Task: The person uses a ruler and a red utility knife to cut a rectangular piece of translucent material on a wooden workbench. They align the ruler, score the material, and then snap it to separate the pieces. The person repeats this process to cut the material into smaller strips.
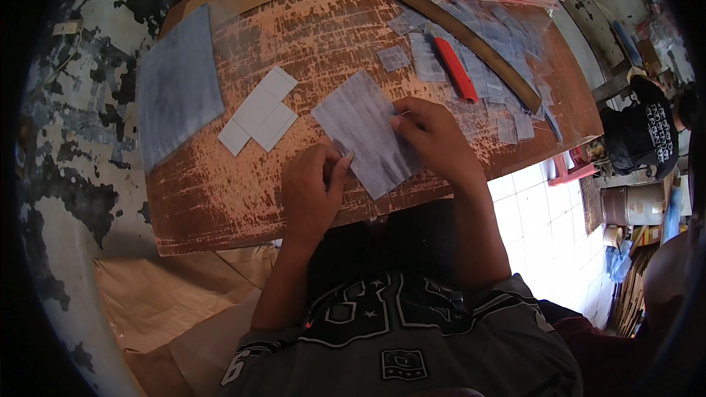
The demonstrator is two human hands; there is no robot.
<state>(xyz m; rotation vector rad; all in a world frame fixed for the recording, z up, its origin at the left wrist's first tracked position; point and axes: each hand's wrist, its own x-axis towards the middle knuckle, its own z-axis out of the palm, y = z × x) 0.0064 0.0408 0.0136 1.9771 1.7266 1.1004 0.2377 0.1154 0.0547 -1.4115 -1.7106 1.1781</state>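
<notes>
Head view looked down on my worn orange-brown table (243, 198), where a grey translucent sheet (365, 132) lay flat near the table's middle, just ahead of my chest. My left hand (312, 191) sat at the sheet's seven o'clock corner, thumb and forefinger pressed together on its lower left edge. My right hand (434, 140) rested at its three o'clock side, fingers curled and pinching the right edge; whether something thin sat between those fingertips I could not tell.

I judged the sheet to be light, thin and floppy, probably slick film that creases easily and slides on the wood. Edges and corners looked like the best places to grip it, with both hands, so it would not buckle.

At nine o'clock from the sheet lay white card rectangles (259, 112), and farther out a larger grey sheet (179, 88). At one o'clock lay a red strip (454, 68), a long curved brown strip (471, 44) and scattered grey film offcuts (507, 81).
</notes>
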